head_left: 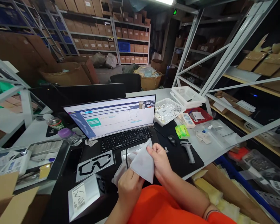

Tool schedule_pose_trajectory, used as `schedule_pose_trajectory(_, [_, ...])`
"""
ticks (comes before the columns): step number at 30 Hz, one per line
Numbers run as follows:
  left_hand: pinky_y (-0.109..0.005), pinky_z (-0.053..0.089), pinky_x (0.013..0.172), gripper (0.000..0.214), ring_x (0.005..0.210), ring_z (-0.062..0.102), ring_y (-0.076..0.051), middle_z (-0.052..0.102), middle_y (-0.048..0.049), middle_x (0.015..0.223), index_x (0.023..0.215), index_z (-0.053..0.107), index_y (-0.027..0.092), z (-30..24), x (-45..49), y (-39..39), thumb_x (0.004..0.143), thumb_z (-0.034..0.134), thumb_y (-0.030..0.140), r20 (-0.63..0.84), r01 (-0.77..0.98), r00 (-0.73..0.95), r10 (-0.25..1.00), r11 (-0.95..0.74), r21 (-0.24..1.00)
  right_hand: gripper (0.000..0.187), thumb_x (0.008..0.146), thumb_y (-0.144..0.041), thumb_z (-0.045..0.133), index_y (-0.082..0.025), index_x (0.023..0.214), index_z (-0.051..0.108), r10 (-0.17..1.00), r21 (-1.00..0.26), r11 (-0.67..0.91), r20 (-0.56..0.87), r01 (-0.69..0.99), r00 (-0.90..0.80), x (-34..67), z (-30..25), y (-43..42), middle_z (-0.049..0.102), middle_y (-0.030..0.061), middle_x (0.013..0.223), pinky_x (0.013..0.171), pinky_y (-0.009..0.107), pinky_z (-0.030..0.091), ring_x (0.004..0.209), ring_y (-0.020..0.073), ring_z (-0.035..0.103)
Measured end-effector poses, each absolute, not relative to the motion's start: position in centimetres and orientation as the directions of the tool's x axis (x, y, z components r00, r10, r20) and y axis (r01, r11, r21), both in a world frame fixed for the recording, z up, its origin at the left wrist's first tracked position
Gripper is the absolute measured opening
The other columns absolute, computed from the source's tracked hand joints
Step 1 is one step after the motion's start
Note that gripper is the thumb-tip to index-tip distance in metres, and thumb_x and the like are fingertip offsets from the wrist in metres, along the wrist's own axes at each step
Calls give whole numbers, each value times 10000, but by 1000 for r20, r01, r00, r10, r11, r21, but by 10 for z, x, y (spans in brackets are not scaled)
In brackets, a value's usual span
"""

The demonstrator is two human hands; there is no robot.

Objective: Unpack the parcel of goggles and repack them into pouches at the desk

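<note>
Both hands are at a piece of light grey cloth (143, 163) in front of the keyboard. My right hand (160, 160) pinches its upper right edge between thumb and fingers. My left hand (130, 183) is closed at the lower left edge, its fingertips partly hidden by the fabric. More grey fabric bunches left of this hand, with a thin black curved strip (126, 158) rising beside it. Left of the hands lies a card with a black goggle-shaped frame picture (94, 165). A silver box (85, 197) with a label stands nearer me.
Behind are a monitor (114, 116) and a black keyboard (124, 138). To the right lie a mouse (171, 140), a barcode scanner (188, 151), a green packet (182, 132) and white baskets (169, 110). A purple-lidded jar (70, 137) and an open carton (11, 199) are left.
</note>
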State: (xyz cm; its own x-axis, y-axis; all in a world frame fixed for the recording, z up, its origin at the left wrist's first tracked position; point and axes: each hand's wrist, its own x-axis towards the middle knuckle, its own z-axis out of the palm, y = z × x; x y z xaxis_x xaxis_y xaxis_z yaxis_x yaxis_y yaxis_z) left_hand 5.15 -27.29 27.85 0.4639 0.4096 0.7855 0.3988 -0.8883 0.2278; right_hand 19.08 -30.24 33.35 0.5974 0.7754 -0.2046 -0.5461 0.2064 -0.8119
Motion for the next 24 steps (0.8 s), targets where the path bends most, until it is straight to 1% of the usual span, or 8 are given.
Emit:
schedule_pose_trajectory(2, [-272, 407, 534, 213, 540, 571, -167, 591, -35, 606, 730, 646, 201, 274, 51, -269, 933, 584, 207, 773, 427, 446, 451, -866, 259, 626, 609, -522, 888, -236, 605, 331, 746, -878, 222, -127, -424, 654, 175, 323, -305, 380, -88, 538, 513, 225, 293, 527, 87, 323])
schedule_pose_trajectory(6, [-265, 481, 604, 145, 743, 695, -206, 733, -117, 908, 1004, 691, 179, 261, 48, -263, 945, 570, 234, 733, 459, 356, 580, -791, 404, 592, 643, -453, 873, -226, 522, 340, 777, -952, 200, 10, -232, 630, 149, 301, -315, 358, -72, 530, 526, 244, 268, 543, 91, 289])
schedule_pose_trajectory(10, [-282, 535, 671, 168, 840, 730, -237, 757, -143, 1023, 1049, 710, 184, 260, 44, -263, 915, 632, 249, 745, 436, 392, 539, -822, 366, 681, 552, -437, 937, -220, 542, 292, 857, -855, 150, -138, -496, 497, 167, 311, -308, 394, -72, 539, 540, 231, 292, 549, 82, 326])
schedule_pose_trajectory(13, [-273, 494, 587, 123, 668, 685, -201, 733, -92, 777, 901, 737, 207, 265, 42, -262, 900, 614, 197, 773, 409, 443, 455, -869, 278, 762, 489, -394, 975, -220, 572, 237, 896, -697, 79, -264, -713, 357, 190, 328, -293, 419, -72, 563, 548, 223, 332, 559, 79, 371])
schedule_pose_trajectory(16, [-269, 376, 485, 232, 467, 523, -153, 563, -25, 530, 678, 658, 219, 269, 41, -259, 873, 575, 125, 798, 422, 421, 432, -872, 250, 778, 482, -400, 982, -226, 581, 230, 896, -667, 80, -278, -741, 347, 191, 329, -283, 414, -71, 567, 537, 226, 338, 558, 82, 369])
schedule_pose_trajectory(20, [-263, 441, 548, 150, 604, 634, -188, 666, -62, 697, 810, 672, 196, 271, 42, -254, 864, 559, 112, 771, 457, 388, 506, -831, 315, 705, 570, -543, 920, -228, 579, 289, 831, -812, 196, -161, -550, 533, 162, 301, -290, 410, -72, 554, 535, 229, 310, 551, 84, 346])
schedule_pose_trajectory(22, [-267, 496, 603, 131, 710, 692, -209, 722, -95, 859, 902, 675, 185, 272, 41, -253, 885, 552, 143, 711, 449, 403, 576, -802, 395, 675, 569, -525, 922, -223, 545, 319, 818, -900, 160, -110, -406, 565, 151, 287, -298, 370, -82, 517, 520, 226, 263, 534, 76, 303])
schedule_pose_trajectory(24, [-262, 517, 614, 127, 745, 709, -209, 740, -101, 951, 924, 676, 191, 273, 39, -253, 897, 555, 165, 655, 416, 428, 623, -779, 469, 671, 538, -477, 944, -220, 522, 324, 840, -919, 112, -116, -379, 530, 152, 284, -303, 350, -89, 494, 510, 222, 235, 519, 69, 281])
